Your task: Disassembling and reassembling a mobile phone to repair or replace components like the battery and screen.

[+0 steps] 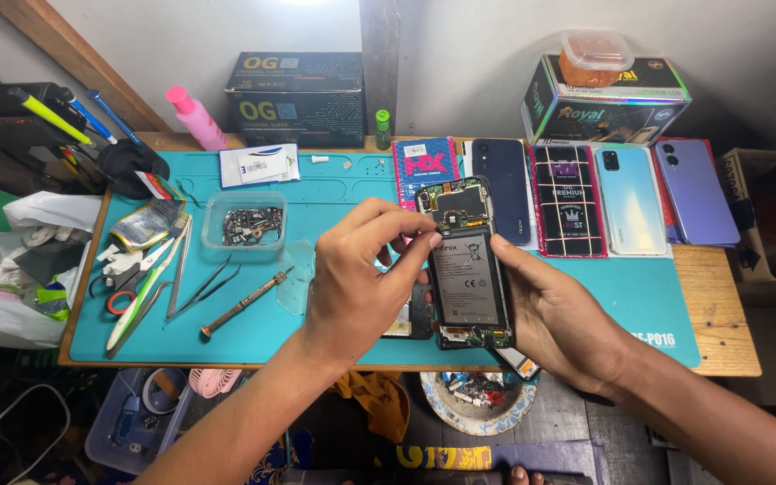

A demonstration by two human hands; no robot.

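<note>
Opened phone held upright between both hands over the teal mat.

The right hand (557, 316) cradles the opened phone (467, 269) from its right side and back, gripping it with its long axis running away from the person, circuit board end farthest. The left hand (359, 280) comes in from the left, thumb and fingertips pinched at the phone's upper left edge beside the battery (466, 287). A screwdriver (246, 303) lies on the mat (334, 202) on the desk (720, 314), well left of both hands.

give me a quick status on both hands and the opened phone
Left hand pinching at the upper left edge of the opened phone. Right hand cradling it from the right, above the teal mat. Nothing in the way.
</note>
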